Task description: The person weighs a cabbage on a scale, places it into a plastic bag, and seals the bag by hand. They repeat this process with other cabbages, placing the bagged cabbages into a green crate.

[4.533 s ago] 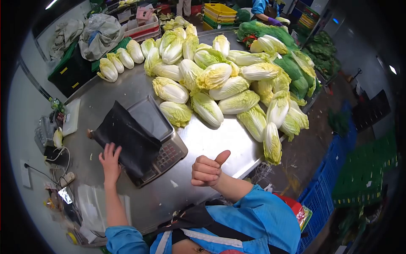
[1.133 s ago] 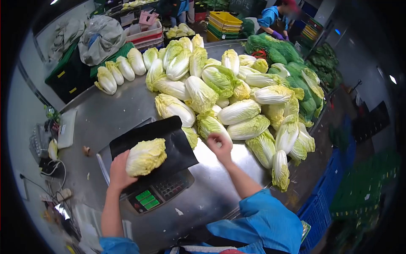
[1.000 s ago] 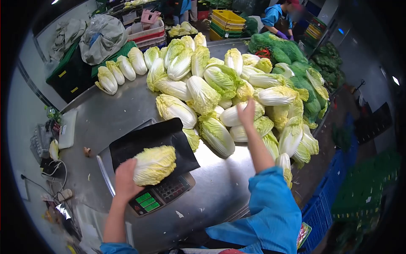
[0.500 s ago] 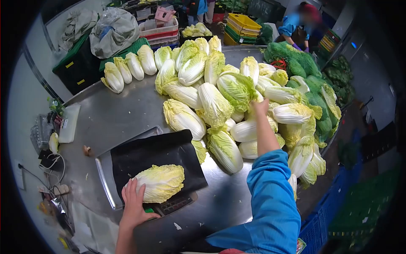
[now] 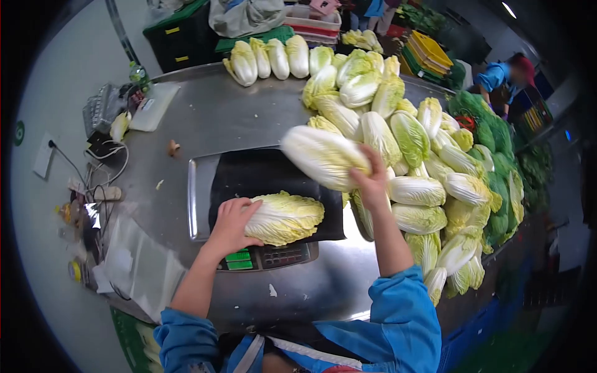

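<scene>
A yellow-green cabbage (image 5: 287, 217) lies on the black sheet (image 5: 239, 174) covering the scale's tray. My left hand (image 5: 234, 229) rests around its left, stem end, thumb and fingers on the leaves. Above the sheet's right part, my right hand (image 5: 371, 177) grips a second, whiter cabbage (image 5: 320, 155) by its right end, holding it in the air, tilted. Below the tray shows the scale's keypad and green display (image 5: 239, 260). Right of the raised cabbage, a big pile of cabbages (image 5: 418, 191) covers the metal table (image 5: 205, 118).
Several cabbages (image 5: 278, 59) stand in a row at the table's far edge. Green net sacks (image 5: 497, 168) lie on the right. Plastic bags (image 5: 140, 264), cables and a bottle (image 5: 138, 74) are at the left. A co-worker (image 5: 507, 78) bends at the back right.
My right hand has come back from the pile to the left, now with a cabbage lifted in it. My left hand stays at the lying cabbage. The view has shifted left.
</scene>
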The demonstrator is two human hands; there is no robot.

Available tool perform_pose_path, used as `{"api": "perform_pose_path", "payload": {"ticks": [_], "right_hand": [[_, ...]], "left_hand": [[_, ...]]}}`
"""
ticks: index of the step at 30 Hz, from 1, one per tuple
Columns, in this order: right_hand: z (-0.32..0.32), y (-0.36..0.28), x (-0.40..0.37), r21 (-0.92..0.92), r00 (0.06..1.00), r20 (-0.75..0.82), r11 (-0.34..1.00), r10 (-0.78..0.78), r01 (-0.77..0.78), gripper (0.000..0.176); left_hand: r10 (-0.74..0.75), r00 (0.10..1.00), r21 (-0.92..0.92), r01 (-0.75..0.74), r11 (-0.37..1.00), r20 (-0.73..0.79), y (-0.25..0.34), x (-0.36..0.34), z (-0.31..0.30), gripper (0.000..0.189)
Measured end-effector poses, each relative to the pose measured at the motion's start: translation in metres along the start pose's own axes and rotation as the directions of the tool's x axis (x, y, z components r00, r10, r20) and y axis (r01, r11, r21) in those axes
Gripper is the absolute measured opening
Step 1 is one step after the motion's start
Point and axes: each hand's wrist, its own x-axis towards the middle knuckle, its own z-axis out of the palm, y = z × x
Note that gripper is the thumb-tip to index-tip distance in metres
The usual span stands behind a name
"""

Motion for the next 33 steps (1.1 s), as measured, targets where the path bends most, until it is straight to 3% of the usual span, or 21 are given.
{"api": "perform_pose_path", "payload": {"ticks": [2, 4, 6, 7, 9, 10, 12, 16, 18, 19, 20, 23, 24, 25, 26, 27, 29, 30, 31, 32, 33], "right_hand": [[0.044, 0.026, 0.011, 0.035, 0.958, 0.265, 0.992, 0.110, -0.123, 0.048], [0.080, 0.045, 0.013, -0.037, 0.899, 0.431, 0.997, 0.079, -0.070, 0.046], [0.098, 0.063, 0.015, -0.289, 0.788, 0.583, 0.957, 0.196, -0.024, 0.047], [0.096, 0.066, 0.013, -0.291, 0.786, 0.587, 0.957, 0.196, -0.022, 0.047], [0.093, 0.052, 0.012, -0.543, 0.840, 0.541, 0.779, 0.040, 0.313, 0.049], [0.086, 0.039, 0.004, -0.600, 0.882, 0.468, 0.715, -0.051, 0.360, 0.050], [0.072, -0.005, -0.017, -0.772, 0.931, 0.267, 0.633, 0.247, 0.054, 0.047], [0.040, -0.011, -0.057, -0.844, 0.751, 0.376, 0.534, 0.542, 0.037, 0.041], [0.042, -0.024, -0.067, -0.801, 0.883, 0.304, 0.598, 0.357, 0.034, 0.037], [0.041, -0.023, -0.069, -0.787, 0.919, 0.351, 0.588, 0.179, 0.185, 0.035], [0.044, -0.029, -0.067, -0.786, 0.919, 0.351, 0.589, 0.179, 0.185, 0.035], [0.060, -0.027, -0.047, -0.368, 0.837, 0.391, 0.898, 0.383, -0.239, 0.033], [0.070, -0.030, -0.044, -0.368, 0.838, 0.388, 0.898, 0.383, -0.240, 0.033], [0.082, -0.036, -0.040, -0.098, 0.747, 0.472, 0.870, 0.468, -0.483, 0.036], [0.093, -0.042, -0.038, 0.156, 0.645, 0.578, 0.709, 0.499, -0.688, 0.040], [0.100, -0.048, -0.038, 0.156, 0.644, 0.580, 0.708, 0.498, -0.689, 0.040], [0.113, -0.057, -0.039, 0.245, 0.785, 0.531, 0.829, 0.319, -0.503, 0.051], [0.112, -0.040, -0.037, -0.110, 0.859, 0.464, 0.976, 0.218, -0.188, 0.059], [0.109, -0.027, -0.044, -0.410, 0.876, 0.449, 0.912, 0.175, 0.028, 0.061], [0.107, -0.021, -0.050, -0.657, 0.883, 0.452, 0.716, 0.124, 0.236, 0.062], [0.103, -0.012, -0.055, -0.699, 0.816, 0.511, 0.683, 0.269, 0.212, 0.063]], "left_hand": [[0.023, 1.000, 0.046, -0.023, 0.999, -0.017, 0.007, 0.004, -0.005, 0.093], [0.117, 0.987, 0.086, -0.108, 0.990, -0.107, 0.001, 0.010, 0.002, 0.091], [0.085, 0.996, -0.058, -0.082, 0.995, 0.042, -0.008, 0.015, 0.005, 0.092], [0.082, 0.996, -0.059, -0.080, 0.995, 0.037, -0.009, 0.013, 0.007, 0.092], [0.040, 0.999, -0.078, -0.037, 0.996, 0.035, -0.011, 0.012, 0.004, 0.092], [0.039, 0.999, -0.080, -0.036, 0.996, 0.033, -0.012, 0.011, 0.003, 0.092], [0.016, 1.000, -0.108, -0.017, 0.994, -0.018, -0.014, 0.008, 0.004, 0.087], [0.087, 0.988, -0.092, -0.098, 0.991, -0.124, -0.017, 0.002, 0.016, 0.085], [0.035, 0.990, -0.148, -0.055, 0.987, -0.136, -0.016, 0.001, 0.018, 0.083], [0.035, 0.990, -0.148, -0.056, 0.987, -0.136, -0.017, 0.001, 0.018, 0.083], [-0.003, 0.991, -0.200, -0.024, 0.980, -0.131, -0.018, 0.000, 0.019, 0.082], [-0.043, 0.975, -0.204, -0.002, 0.979, -0.217, -0.006, -0.001, 0.012, 0.075], [-0.043, 0.951, -0.161, -0.007, 0.987, -0.307, -0.001, -0.001, 0.010, 0.070], [-0.042, 0.951, -0.162, -0.008, 0.987, -0.306, -0.004, -0.001, 0.014, 0.070], [-0.152, 0.925, -0.372, 0.013, 0.928, -0.348, -0.013, 0.002, 0.021, 0.056], [-0.268, 0.892, -0.564, 0.018, 0.826, -0.363, -0.023, 0.003, 0.027, 0.043], [-0.409, 0.829, -0.733, -0.003, 0.680, -0.382, -0.046, -0.001, 0.034, 0.029], [-0.506, 0.767, -0.843, -0.083, 0.531, -0.394, -0.056, -0.001, 0.042, 0.027], [-0.606, 0.709, -0.916, -0.144, 0.375, -0.360, -0.068, -0.003, 0.056, 0.034], [-0.731, 0.584, -0.936, -0.227, 0.271, -0.353, -0.077, 0.002, 0.061, 0.027], [-0.764, 0.608, -0.962, -0.265, 0.064, -0.218, -0.082, -0.002, 0.054, 0.023]]}}
